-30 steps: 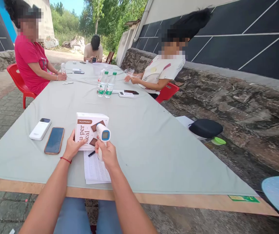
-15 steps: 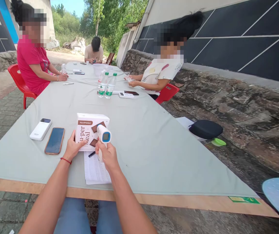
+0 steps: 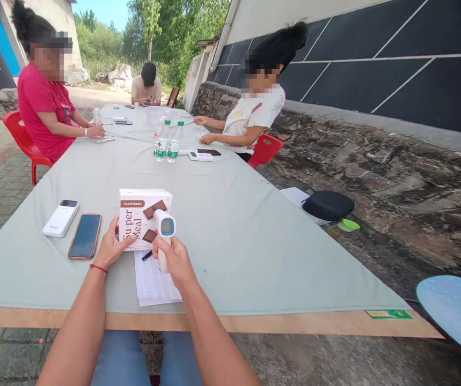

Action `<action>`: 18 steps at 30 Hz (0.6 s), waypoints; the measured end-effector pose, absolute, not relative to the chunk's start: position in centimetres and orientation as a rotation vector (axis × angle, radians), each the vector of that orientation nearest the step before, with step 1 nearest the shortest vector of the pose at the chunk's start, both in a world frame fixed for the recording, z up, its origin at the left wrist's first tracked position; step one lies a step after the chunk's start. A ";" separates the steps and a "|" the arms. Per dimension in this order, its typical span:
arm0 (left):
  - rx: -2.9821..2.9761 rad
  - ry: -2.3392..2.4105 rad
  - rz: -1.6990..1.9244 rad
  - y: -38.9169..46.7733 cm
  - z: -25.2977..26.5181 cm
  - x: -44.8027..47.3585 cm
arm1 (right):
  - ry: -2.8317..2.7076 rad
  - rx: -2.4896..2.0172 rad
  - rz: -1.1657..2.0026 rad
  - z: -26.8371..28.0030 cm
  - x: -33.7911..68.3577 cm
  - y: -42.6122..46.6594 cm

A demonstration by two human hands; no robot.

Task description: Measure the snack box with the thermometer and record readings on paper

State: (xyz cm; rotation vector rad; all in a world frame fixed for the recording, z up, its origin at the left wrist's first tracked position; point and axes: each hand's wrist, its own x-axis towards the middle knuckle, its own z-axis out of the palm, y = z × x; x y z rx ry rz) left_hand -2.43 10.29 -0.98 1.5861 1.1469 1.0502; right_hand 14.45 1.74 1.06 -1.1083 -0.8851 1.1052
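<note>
My left hand (image 3: 114, 245) grips the lower left side of a white and brown food box (image 3: 133, 206), thumb across its printed front. The box stands tilted over the table. In my right hand (image 3: 176, 261) is a white infrared thermometer (image 3: 163, 215), held by its handle with its small grey screen facing me. The thermometer's front end is close against the box front; whether they touch I cannot tell. Below the box lie printed sheets (image 3: 153, 284) with a black pen (image 3: 147, 255) on them. Left of my left hand are a phone (image 3: 85, 236) and a white power bank (image 3: 61, 219).
Water bottles (image 3: 174, 142) with green caps stand mid-table, beside another white power bank (image 3: 200, 156). A plastic basin (image 3: 158, 114) sits farther back. One person sits at left, one at right, one at the far end. A blue stool top (image 3: 455, 316) is at lower right.
The whole view has shifted slightly to the right. My hands keep their grips on the box and the thermometer. The person at right has moved their hands apart.
</note>
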 end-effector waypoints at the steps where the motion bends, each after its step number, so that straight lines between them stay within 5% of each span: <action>1: 1.581 1.156 1.039 10.4 -1.1 -2.5 | -0.882 -1.091 1.137 1.5 14.4 1.3; 18: 1.540 1.209 1.373 11.5 -1.6 -2.2 | -1.020 -0.938 1.041 8.1 15.7 -6.9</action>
